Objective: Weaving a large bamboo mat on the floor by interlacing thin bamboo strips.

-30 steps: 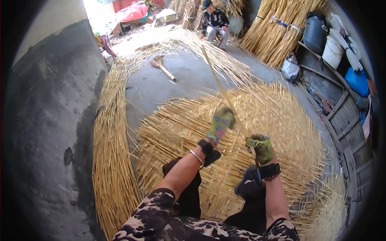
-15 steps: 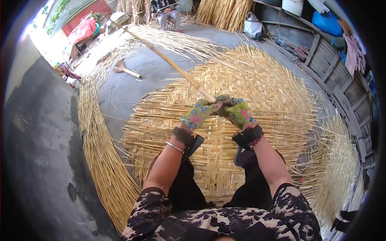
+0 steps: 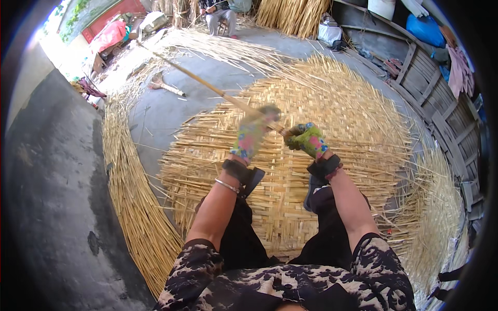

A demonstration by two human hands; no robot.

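A long split reed [image 3: 207,85] slants from the far left down to my hands, above a large woven reed mat [image 3: 280,207]. My right hand [image 3: 307,139], in a green flowered glove, is closed round the reed's near end. My left hand [image 3: 251,132], in a matching glove, is up against the reed just left of it. Motion smears the left fingers, so their grip does not show. Loose strip ends stick out along the mat's left and right edges, and my legs straddle its near part.
A long row of loose reeds [image 3: 132,186] curves along the left, beside a dark wall [image 3: 57,197]. More reeds lie on the right [image 3: 425,217] and at the back. A short brush-like bundle [image 3: 167,86] rests on the floor. Another person [image 3: 220,19] sits at the far side.
My hands were together on the reed and are now apart. The left has moved up and left, blurred; the right has stayed near the reed's end. The reed's far end has swung left.
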